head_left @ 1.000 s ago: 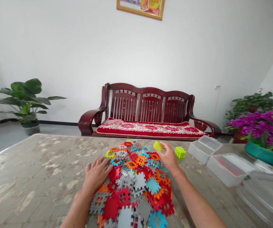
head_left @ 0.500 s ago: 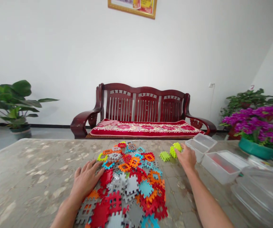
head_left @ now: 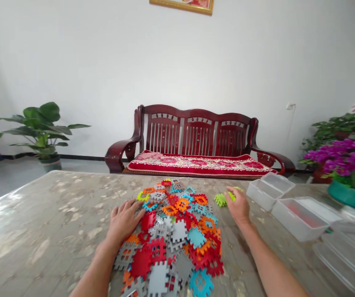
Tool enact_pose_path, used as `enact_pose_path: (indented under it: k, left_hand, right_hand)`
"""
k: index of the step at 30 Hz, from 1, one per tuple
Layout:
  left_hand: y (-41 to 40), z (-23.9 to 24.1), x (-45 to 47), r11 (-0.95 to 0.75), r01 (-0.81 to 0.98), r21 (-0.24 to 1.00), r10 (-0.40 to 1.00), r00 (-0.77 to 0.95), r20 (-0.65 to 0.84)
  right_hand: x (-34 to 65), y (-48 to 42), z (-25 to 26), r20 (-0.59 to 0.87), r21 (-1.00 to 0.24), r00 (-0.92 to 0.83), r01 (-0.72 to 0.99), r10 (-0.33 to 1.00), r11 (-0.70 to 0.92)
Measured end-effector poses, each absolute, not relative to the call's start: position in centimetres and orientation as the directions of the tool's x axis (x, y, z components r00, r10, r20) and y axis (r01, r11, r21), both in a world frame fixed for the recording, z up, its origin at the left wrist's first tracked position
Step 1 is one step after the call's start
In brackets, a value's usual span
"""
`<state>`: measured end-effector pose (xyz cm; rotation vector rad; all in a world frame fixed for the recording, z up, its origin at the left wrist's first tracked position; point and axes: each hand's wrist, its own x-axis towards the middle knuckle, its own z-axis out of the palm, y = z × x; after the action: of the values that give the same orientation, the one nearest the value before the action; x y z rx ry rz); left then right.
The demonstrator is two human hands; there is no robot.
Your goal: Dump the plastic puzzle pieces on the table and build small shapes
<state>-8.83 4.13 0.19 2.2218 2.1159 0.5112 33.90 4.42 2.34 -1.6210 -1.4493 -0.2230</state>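
Observation:
On the table lies a pile of flat, notched plastic building pieces [head_left: 179, 231] in red, grey, orange and blue, some solid and some window-like. My left hand [head_left: 126, 218] rests flat at the pile's left edge with its fingers spread, holding nothing. My right hand [head_left: 239, 208] is right of the pile, its thumb and fingers apart beside the yellow-green pieces. One yellow-green piece [head_left: 220, 200] lies just left of the fingertips. More yellow-green pieces [head_left: 232, 196] show between and behind the fingers, partly hidden by them.
Two open clear plastic boxes stand on the right, a far box [head_left: 262, 194] and a nearer box [head_left: 301, 220] with something red inside. Clear lids [head_left: 347, 251] lie closer. Behind them is a teal flowerpot [head_left: 350, 196] of purple flowers. A wooden bench [head_left: 196, 132] stands beyond the table [head_left: 56, 231].
The view has shifted, moving the scene rightward. My right hand has moved left across the stacked yellow-green pieces, now covering part of them. My left hand stays at the pile's edge.

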Motion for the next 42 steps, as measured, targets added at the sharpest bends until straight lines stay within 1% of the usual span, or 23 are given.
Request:
enact_pose_path:
  k: [1,3,5,7,9,11,13,15,17,19,21,23,26,29,32,34,38,42]
  left_hand:
    - [4.0,0.3,-8.8,-0.075,0.964,0.255,0.975,0.018,0.221]
    - [3.9,0.6,-8.7,-0.077,0.961,0.266,0.972,0.013,0.236]
    - [3.7,0.8,-8.6,-0.079,0.959,0.273,0.969,0.009,0.248]
    - [3.7,0.7,-8.6,-0.087,0.953,0.289,0.965,0.009,0.262]
    - [3.8,0.4,-8.8,-0.111,0.931,0.347,0.962,0.012,0.274]
    - [4.0,0.1,-9.3,-0.144,0.884,0.445,0.95,-0.002,0.311]
    - [4.0,-0.1,-9.7,-0.213,0.812,0.544,0.916,-0.028,0.4]
    - [3.9,0.0,-9.7,-0.325,0.733,0.597,0.86,-0.033,0.509]
    - [3.6,0.5,-9.1,-0.433,0.656,0.618,0.829,0.021,0.559]
    - [3.2,1.2,-8.1,-0.474,0.599,0.646,0.842,0.093,0.532]
    - [2.9,1.9,-7.0,-0.479,0.565,0.672,0.864,0.167,0.475]
    - [2.7,2.6,-5.9,-0.511,0.54,0.669,0.858,0.27,0.437]
    - [2.2,3.3,-4.5,-0.616,0.512,0.598,0.784,0.472,0.404]
    - [1.4,3.6,-3.2,-0.678,0.552,0.486,0.731,0.571,0.373]
    - [0.8,3.6,-2.5,-0.683,0.607,0.407,0.731,0.572,0.372]
    - [0.7,3.7,-2.6,-0.667,0.632,0.394,0.745,0.55,0.378]
    - [1.3,3.5,-3.6,-0.598,0.661,0.454,0.801,0.47,0.371]
    - [2.3,2.8,-5.2,-0.528,0.679,0.51,0.847,0.375,0.377]
  right_hand:
    - [32.4,4.3,2.3,0.643,-0.538,0.232,0.815,0.729,0.215]
    - [29.3,3.7,2.5,0.574,-0.609,0.101,0.715,0.812,0.342]
    - [26.4,2.9,3.2,0.505,-0.661,-0.03,0.629,0.862,0.409]
    - [24.2,2.0,4.2,0.434,-0.69,-0.154,0.577,0.887,0.438]
    - [22.7,1.1,5.2,0.399,-0.648,-0.275,0.59,0.875,0.481]
    - [21.9,0.4,5.9,0.375,-0.564,-0.405,0.614,0.834,0.552]
    - [21.4,-0.2,6.2,0.325,-0.495,-0.516,0.62,0.792,0.608]
    - [21.0,-0.4,6.1,0.257,-0.455,-0.577,0.635,0.775,0.624]
    - [20.5,-0.5,5.7,0.196,-0.435,-0.575,0.675,0.794,0.596]
    - [20.1,-0.4,5.4,0.174,-0.427,-0.543,0.71,0.822,0.56]
    - [19.7,-0.2,5.1,0.195,-0.436,-0.514,0.718,0.835,0.544]
    - [19.4,-0.1,4.9,0.237,-0.457,-0.496,0.702,0.835,0.547]
    - [19.3,0.0,4.7,0.29,-0.487,-0.462,0.683,0.838,0.545]
    - [19.4,0.0,4.5,0.316,-0.502,-0.432,0.679,0.845,0.535]
    - [19.5,0.2,4.2,0.34,-0.508,-0.402,0.683,0.85,0.525]
    - [19.6,0.4,4.0,0.357,-0.517,-0.366,0.689,0.859,0.508]
    - [19.9,1.2,3.4,0.388,-0.56,-0.248,0.702,0.888,0.441]
    - [20.5,1.8,3.0,0.378,-0.548,-0.171,0.751,0.91,0.369]
